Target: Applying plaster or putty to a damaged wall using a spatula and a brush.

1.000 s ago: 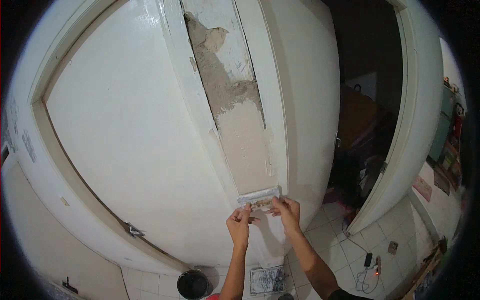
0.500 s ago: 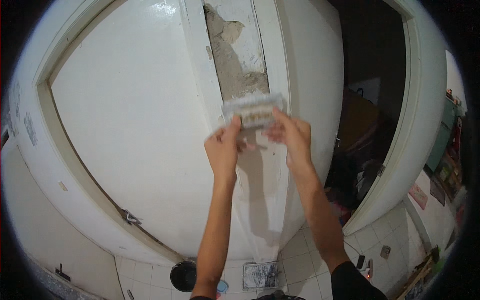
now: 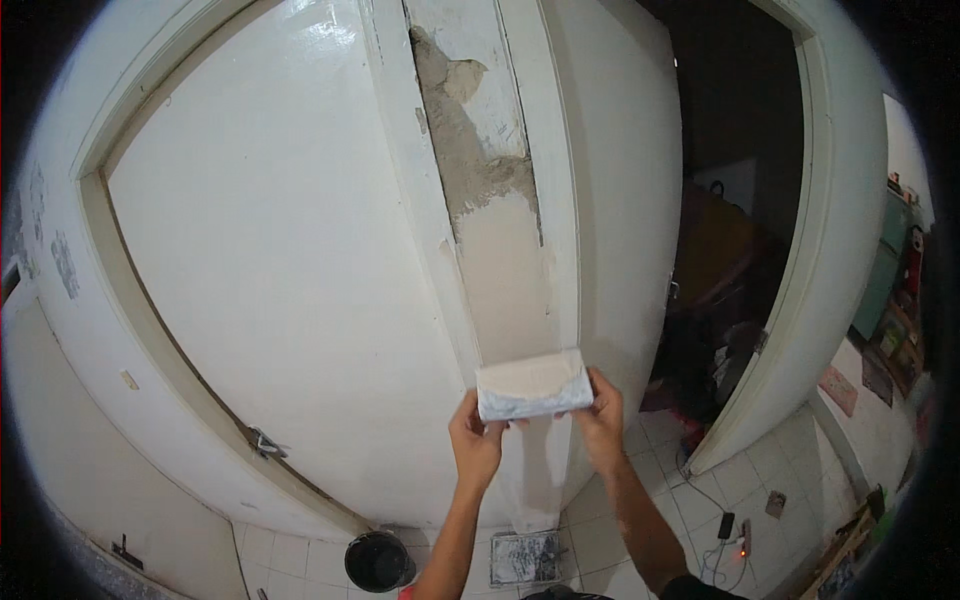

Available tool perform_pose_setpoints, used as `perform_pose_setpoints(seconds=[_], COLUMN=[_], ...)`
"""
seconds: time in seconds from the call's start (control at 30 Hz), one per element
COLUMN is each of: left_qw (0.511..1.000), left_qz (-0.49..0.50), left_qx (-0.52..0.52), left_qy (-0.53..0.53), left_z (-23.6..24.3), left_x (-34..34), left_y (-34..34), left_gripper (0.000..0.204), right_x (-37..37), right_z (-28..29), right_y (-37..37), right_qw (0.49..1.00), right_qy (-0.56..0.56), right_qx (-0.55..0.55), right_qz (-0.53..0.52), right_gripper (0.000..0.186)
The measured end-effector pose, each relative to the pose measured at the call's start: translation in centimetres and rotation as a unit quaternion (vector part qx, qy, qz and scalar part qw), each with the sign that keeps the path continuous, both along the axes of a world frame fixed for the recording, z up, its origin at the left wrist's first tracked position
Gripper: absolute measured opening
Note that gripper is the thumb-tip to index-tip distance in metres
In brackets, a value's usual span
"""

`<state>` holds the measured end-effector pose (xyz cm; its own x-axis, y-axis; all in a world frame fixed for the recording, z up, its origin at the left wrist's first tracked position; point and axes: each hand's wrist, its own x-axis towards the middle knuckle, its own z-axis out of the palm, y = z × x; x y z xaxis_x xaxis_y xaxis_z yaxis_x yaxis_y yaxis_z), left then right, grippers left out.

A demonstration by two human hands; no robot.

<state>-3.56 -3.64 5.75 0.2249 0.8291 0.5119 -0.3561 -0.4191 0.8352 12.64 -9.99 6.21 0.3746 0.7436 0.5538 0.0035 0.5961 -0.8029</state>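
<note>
Both hands hold a wide, flat plastering blade [image 3: 533,405] in front of the narrow wall strip between two door frames. Cream-coloured filler [image 3: 532,375] lies along the blade's upper part. My left hand [image 3: 475,437] grips its left end, and my right hand [image 3: 602,412] has the right end, fingers partly hidden underneath. Above the blade, the wall strip has a smooth, pale filled patch [image 3: 505,275]. Higher up, rough grey bare plaster [image 3: 450,120] shows beside remains of white paint.
A closed white door [image 3: 260,260] is on the left; a dark doorway [image 3: 745,200] opens on the right. On the tiled floor are a black bucket [image 3: 376,562] and a filler-smeared rectangular tray [image 3: 525,558]. A power strip [image 3: 745,540] with cables lies at right.
Both hands have moved down with the blade, from the edge of the rough plaster to below the filled patch. The blade has tipped, now showing its filler-covered face.
</note>
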Motion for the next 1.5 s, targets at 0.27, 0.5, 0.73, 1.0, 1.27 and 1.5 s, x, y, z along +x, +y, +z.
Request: perform_pose_setpoints(seconds=[0.27, 0.5, 0.73, 1.0, 1.27, 1.5], left_qw=[0.998, 0.993, 0.973, 0.944, 0.945, 0.949], left_qz=[-0.034, -0.045, -0.068, -0.030, -0.033, -0.061], left_qx=[-0.058, -0.090, -0.153, -0.294, -0.304, -0.298], left_qy=[-0.003, 0.063, 0.160, 0.149, 0.118, 0.084], left_z=[-8.6, -10.5, -15.7, -21.2, -20.2, -20.9], left_x=[4.1, 6.7, 2.1, -3.2, -3.8, -3.5], left_y=[-1.8, -3.1, -4.0, -5.4, -5.8, -5.6], left_gripper=[0.024, 0.030, 0.026, 0.026, 0.024, 0.025], right_x=[0.3, 5.0, 9.6, 8.9, 8.0, 7.8], right_z=[-11.0, -13.1, -12.9, -8.6, 0.5, 6.3], right_y=[-0.7, -0.8, 2.5, 3.6, 4.4, 5.1], right_qw=[0.963, 0.964, 0.982, 0.987, 0.989, 0.982], right_qy=[0.265, 0.264, 0.180, 0.129, 0.135, 0.131], right_qx=[-0.031, -0.019, -0.053, -0.083, -0.021, 0.131], right_qz=[0.042, -0.023, 0.015, -0.050, -0.053, -0.030], right_gripper=[0.033, 0.040, 0.037, 0.035, 0.029, 0.026])
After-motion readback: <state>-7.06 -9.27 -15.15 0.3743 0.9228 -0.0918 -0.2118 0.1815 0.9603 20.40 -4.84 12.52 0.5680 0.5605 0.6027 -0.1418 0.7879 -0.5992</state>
